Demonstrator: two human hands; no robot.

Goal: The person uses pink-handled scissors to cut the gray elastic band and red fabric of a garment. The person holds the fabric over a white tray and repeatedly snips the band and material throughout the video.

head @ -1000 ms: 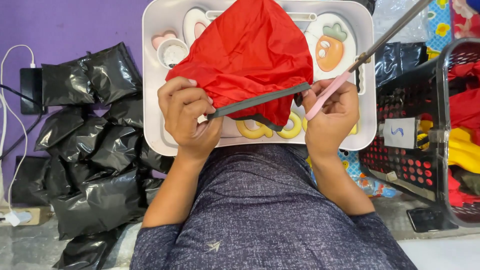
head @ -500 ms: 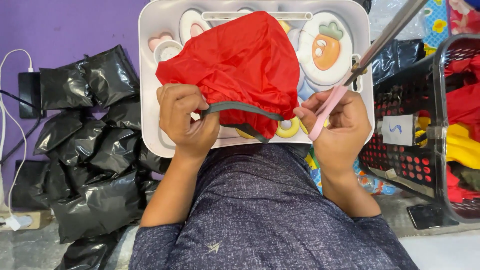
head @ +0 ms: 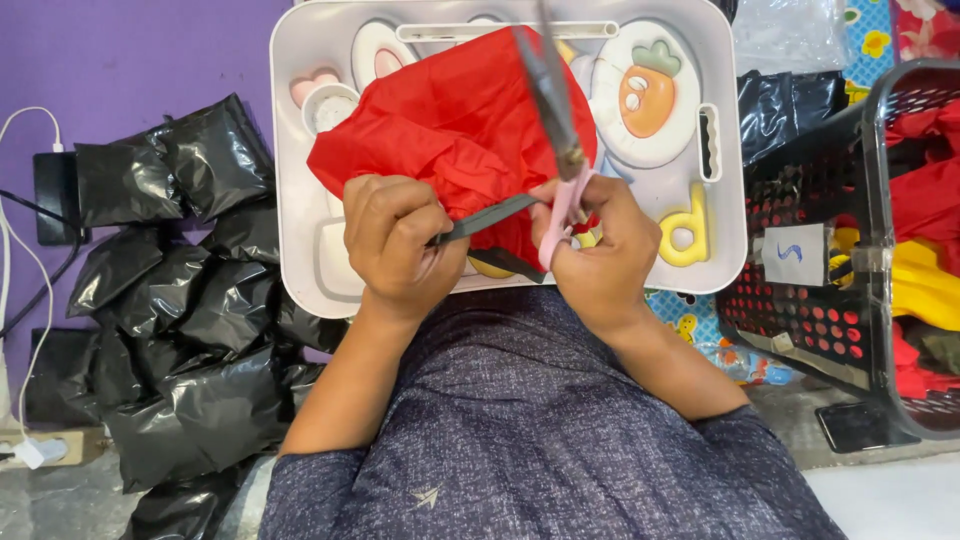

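Left hand [head: 400, 245] pinches dark strap [head: 487, 217] at edge of red fabric [head: 455, 140], bunched over white tray [head: 300, 150]; right hand [head: 600, 250] closed on pink-handled scissors [head: 560, 130], blades raised; step judged trimming strap; next cut calls for strap taut between blades, fabric clear.

1. red cloth [head: 455, 135]: crumpled, bunched over the white tray, its dark grey strap [head: 485, 216] pulled out taut along the lower edge.
2. scissors [head: 556, 120]: pink handles, grey blades upright above the cloth.
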